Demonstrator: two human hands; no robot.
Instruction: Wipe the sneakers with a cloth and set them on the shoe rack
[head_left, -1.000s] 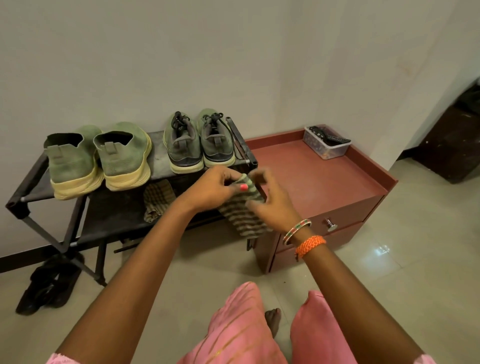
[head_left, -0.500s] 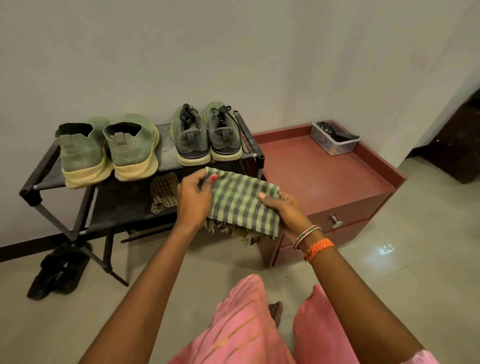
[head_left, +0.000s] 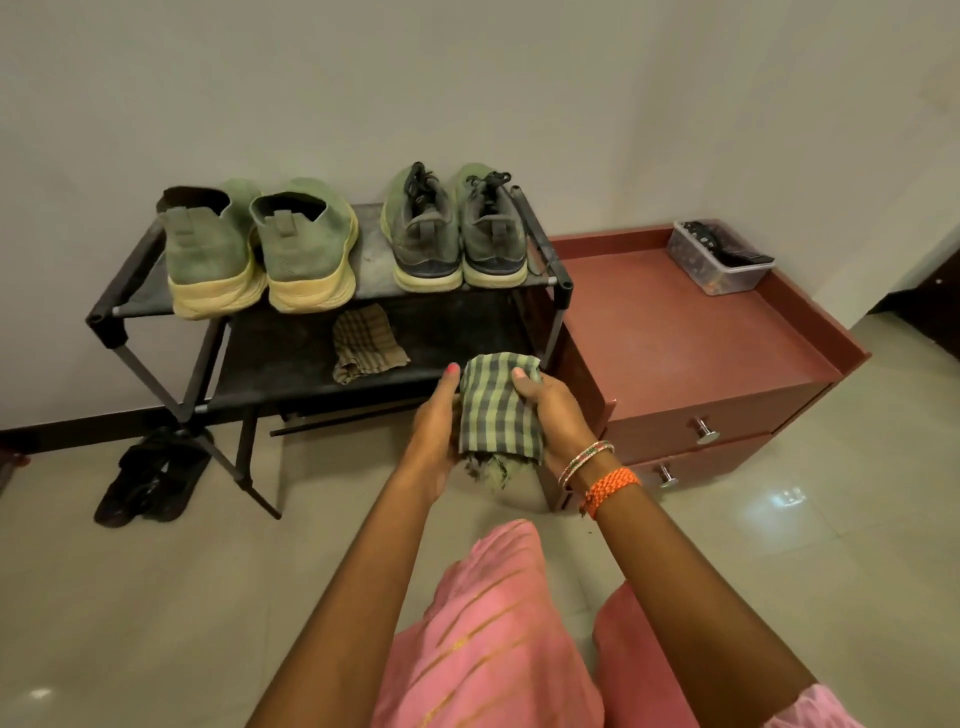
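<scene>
While a person stands over a tiled floor (head_left: 156, 597) in pink clothing (head_left: 483, 639), both arms reach forward and the two hands meet in front of a shoe rack (head_left: 106, 317). The left hand (head_left: 434, 421) and the right hand (head_left: 553, 410) together grasp a folded green checked cloth (head_left: 498, 408), fingers curled round its edges, with a frayed end hanging below. The right wrist wears bangles (head_left: 584, 460) and an orange thread band (head_left: 610, 486). Beyond the hands, a second, crumpled cloth (head_left: 366, 343) lies on the rack's lower shelf. On the top shelf stand two pairs of sneakers, heels toward the viewer: green slip-ons (head_left: 260, 249) at left, grey lace-ups (head_left: 454, 234) at right. Black sandals (head_left: 148, 475) lie on the floor under the rack. Beside the rack is a red cabinet (head_left: 701, 343), with a clear plastic box (head_left: 719, 257) on its far corner.
</scene>
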